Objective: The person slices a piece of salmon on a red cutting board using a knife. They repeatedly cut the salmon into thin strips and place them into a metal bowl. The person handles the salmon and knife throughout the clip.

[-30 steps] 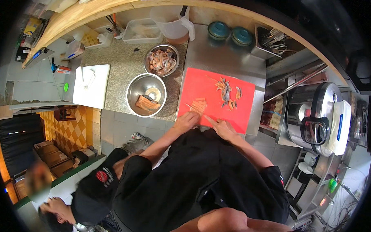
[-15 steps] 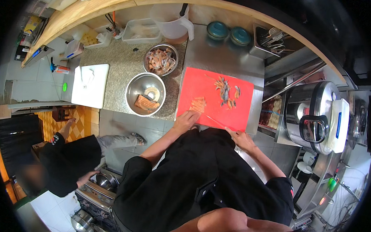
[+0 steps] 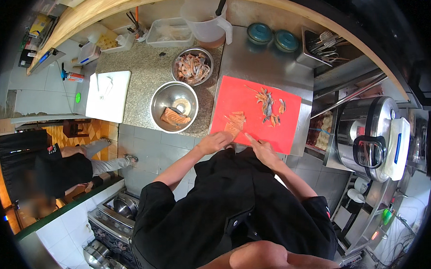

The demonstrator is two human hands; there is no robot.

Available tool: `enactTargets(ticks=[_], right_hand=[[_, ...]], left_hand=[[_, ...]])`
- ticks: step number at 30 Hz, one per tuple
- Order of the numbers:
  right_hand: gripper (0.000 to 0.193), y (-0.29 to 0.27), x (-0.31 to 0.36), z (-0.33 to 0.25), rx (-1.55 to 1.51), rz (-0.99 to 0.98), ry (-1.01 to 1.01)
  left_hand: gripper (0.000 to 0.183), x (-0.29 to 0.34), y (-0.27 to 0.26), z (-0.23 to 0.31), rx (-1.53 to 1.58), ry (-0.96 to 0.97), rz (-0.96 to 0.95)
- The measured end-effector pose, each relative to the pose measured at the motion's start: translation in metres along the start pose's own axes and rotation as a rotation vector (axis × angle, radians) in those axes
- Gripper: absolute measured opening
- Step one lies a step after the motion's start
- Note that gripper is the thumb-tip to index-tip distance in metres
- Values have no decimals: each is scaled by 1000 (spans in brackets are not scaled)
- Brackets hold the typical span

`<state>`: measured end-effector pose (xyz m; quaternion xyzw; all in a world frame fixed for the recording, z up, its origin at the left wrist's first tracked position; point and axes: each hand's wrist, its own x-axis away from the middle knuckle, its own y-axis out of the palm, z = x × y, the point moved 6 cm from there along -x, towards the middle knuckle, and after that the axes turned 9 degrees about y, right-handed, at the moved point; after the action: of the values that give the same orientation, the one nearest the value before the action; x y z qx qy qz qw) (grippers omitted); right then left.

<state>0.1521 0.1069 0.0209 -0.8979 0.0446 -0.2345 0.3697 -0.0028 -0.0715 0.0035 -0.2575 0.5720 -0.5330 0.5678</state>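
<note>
A red cutting board (image 3: pixel 282 132) lies in front of me with sliced salmon (image 3: pixel 235 120) near its front edge. My left hand (image 3: pixel 215 142) is at the board's front edge, its fingertips together on the near end of the salmon. My right hand (image 3: pixel 264 152) is closed around a knife; only a short bit of the knife (image 3: pixel 247 134) shows, beside the salmon. Dark salmon skin scraps (image 3: pixel 267 106) lie in a loose heap farther back on the board. To the left, a steel bowl (image 3: pixel 154 114) holds a salmon fillet (image 3: pixel 175 117).
A second steel bowl (image 3: pixel 208 80) holds salmon trimmings. A white cutting board (image 3: pixel 114 98) lies far left. Behind stand a plastic jug (image 3: pixel 205 27) and two teal lidded bowls (image 3: pixel 260 33). A large steel cooker (image 3: pixel 368 121) is at right. Another person (image 3: pixel 67 172) is at left.
My right hand has moved left toward my left hand, and the knife with it, now mostly out of sight. The other person has moved farther left, away from the stove.
</note>
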Motion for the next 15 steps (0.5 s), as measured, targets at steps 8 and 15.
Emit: enactTargets(ticks=[8,15], right_hand=[[63,-14,4,-4,2,85,-89],[70,1,-5,12,8,263,93]], left_hand=[[28,-14,-27,5,134,-330,-24],[16,-28,-77,-22,-13,-676,23]])
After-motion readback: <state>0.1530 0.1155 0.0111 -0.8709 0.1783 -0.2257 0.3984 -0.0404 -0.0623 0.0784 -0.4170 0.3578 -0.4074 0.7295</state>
